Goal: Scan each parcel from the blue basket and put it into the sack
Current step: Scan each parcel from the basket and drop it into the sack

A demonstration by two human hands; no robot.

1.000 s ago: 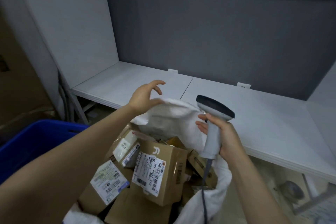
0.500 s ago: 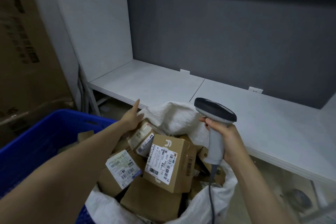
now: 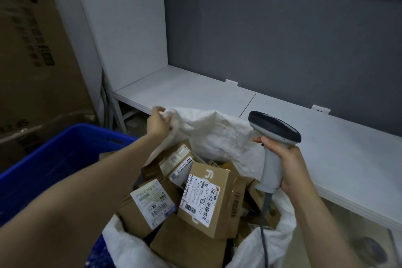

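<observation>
Head view: your left hand (image 3: 158, 125) is gripping the rim of the sack (image 3: 217, 135) at its 11 o'clock, and your right hand (image 3: 287, 163) is clutching the scanner (image 3: 274, 128) at its 3 o'clock. Labelled parcels (image 3: 204, 198) are lying piled inside; the blue basket (image 3: 54, 159) is sitting at 9 o'clock.

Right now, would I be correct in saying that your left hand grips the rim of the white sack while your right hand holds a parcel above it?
Not quite. The right hand holds the grey scanner, not a parcel. The rest stands: the left hand grips the rim of the white sack, with its fingers curled round the cloth. The head view shows both.
</observation>
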